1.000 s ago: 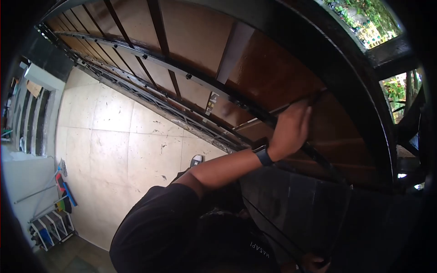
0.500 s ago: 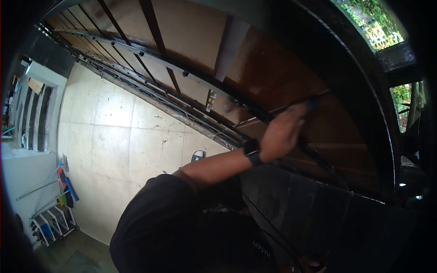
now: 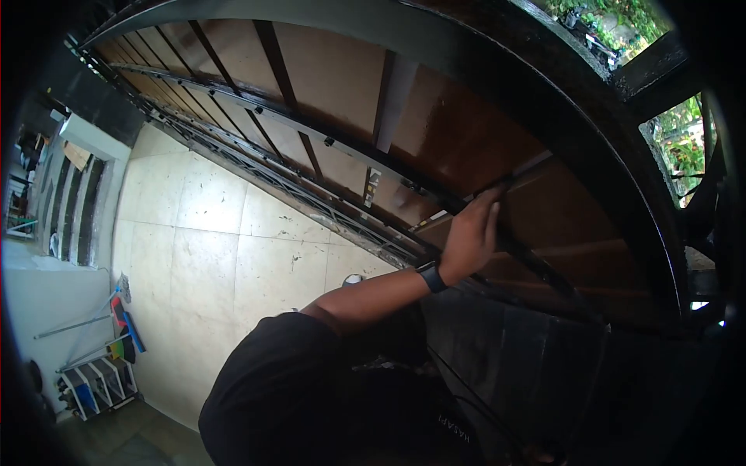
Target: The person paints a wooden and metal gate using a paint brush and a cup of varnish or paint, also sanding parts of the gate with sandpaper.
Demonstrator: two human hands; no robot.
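The person's left hand (image 3: pixel 468 233) is reaching up to a dark metal rail (image 3: pixel 536 268), fingers (image 3: pixel 489 211) lying close together and flat on it, not clamped; whether they are holding anything is impossible to tell. A black wristband (image 3: pixel 431 276) is sitting on that wrist. Beyond the fingertips a glossy brown wooden panel (image 3: pixel 458 140) is running behind black bars (image 3: pixel 392 93). Below the wrist, pale floor tiles (image 3: pixel 210 256) are spreading out, with a small rack (image 3: pixel 93 384) far off. The right hand is barely showing at the bottom edge, its state unreadable.
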